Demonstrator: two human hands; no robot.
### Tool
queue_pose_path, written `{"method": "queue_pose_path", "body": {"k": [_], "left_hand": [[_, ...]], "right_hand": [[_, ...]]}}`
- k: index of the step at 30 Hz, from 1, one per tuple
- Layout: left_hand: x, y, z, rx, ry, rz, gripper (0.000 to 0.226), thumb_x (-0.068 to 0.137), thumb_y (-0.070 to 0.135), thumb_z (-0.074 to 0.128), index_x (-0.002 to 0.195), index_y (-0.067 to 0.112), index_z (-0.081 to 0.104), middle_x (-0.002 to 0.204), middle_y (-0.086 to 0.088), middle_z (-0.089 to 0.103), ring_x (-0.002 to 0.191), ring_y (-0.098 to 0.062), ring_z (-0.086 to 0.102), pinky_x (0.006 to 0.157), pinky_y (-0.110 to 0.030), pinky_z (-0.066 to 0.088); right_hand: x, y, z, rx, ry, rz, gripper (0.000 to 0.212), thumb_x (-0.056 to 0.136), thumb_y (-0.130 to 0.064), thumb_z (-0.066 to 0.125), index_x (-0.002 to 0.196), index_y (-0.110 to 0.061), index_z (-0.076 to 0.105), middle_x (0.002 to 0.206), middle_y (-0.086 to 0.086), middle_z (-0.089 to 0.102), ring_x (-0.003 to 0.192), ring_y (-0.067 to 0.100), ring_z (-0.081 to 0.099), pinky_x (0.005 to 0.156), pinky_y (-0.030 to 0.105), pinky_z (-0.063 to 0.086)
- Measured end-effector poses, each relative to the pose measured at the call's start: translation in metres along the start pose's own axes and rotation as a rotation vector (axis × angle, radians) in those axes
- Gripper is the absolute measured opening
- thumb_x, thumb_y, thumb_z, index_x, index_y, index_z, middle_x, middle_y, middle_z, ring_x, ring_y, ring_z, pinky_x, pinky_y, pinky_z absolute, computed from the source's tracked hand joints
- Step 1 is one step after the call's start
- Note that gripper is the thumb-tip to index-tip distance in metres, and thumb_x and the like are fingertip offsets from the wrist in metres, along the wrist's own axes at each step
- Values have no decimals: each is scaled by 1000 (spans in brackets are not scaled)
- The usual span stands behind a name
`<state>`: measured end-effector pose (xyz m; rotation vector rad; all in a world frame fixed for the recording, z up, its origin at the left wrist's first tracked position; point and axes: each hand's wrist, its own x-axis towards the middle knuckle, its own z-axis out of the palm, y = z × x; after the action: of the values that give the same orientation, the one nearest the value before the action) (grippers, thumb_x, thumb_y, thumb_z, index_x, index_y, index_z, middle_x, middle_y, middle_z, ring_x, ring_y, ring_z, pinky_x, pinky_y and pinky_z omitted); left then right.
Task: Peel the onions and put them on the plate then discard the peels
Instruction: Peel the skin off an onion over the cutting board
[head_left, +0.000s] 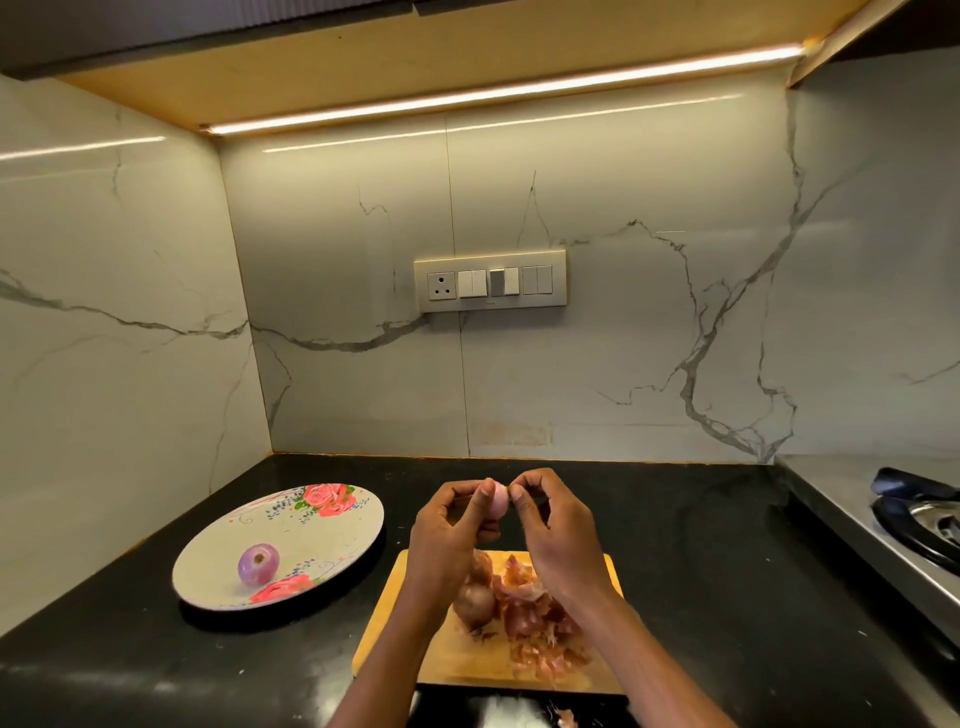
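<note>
I see the left hand (451, 525) gripping a pale onion (497, 501) above the cutting board (605, 569); right hand (553, 525) pinches its top. Peels (535, 613) and an unpeeled onion (474, 603) lie on the board. One peeled onion (258, 564) sits on the floral plate (311, 525).

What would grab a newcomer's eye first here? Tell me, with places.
Centre stage, the two hands, left hand and right hand, hold a pale onion above the wooden board, the right one pinching at its top. Under them lie an unpeeled onion and a heap of peels. To the left, a flowered plate carries one peeled purple onion.
</note>
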<state>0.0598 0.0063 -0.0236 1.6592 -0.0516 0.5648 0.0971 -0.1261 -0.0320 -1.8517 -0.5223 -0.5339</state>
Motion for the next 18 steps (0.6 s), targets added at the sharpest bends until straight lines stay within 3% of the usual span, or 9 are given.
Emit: {"method": "queue_pose_path", "body": {"k": [5, 10, 15, 18], "left_hand": [[25, -2, 7, -4, -10, 19, 39, 86, 43, 61, 114, 17, 66, 103, -4, 72, 87, -16, 74, 76, -30, 62], [39, -11, 5, -77, -30, -23, 23, 93, 34, 61, 113, 23, 67, 107, -3, 72, 94, -12, 73, 78, -25, 59], [38, -15, 0, -130, -138, -74, 43, 82, 39, 66, 123, 23, 65, 116, -2, 71, 104, -14, 70, 84, -25, 58], [34, -17, -2, -90, -133, -74, 49, 81, 38, 69, 126, 21, 63, 120, -4, 68, 103, -14, 71, 84, -26, 59]], "right_hand": [[26, 6, -1, 58, -33, -3, 16, 101, -33, 58, 113, -29, 68, 104, -18, 68, 99, -4, 62, 79, 8, 49], [40, 16, 3, 169, -107, 49, 17, 99, -33, 62, 111, -33, 73, 103, -21, 71, 103, -6, 62, 85, 16, 52], [39, 23, 3, 321, -50, 159, 7, 94, -30, 69, 97, -26, 75, 87, -9, 72, 80, 3, 66, 63, 16, 50], [34, 28, 3, 255, -62, 155, 8, 97, -27, 66, 98, -23, 71, 87, -8, 70, 75, 4, 65, 61, 16, 49]]}}
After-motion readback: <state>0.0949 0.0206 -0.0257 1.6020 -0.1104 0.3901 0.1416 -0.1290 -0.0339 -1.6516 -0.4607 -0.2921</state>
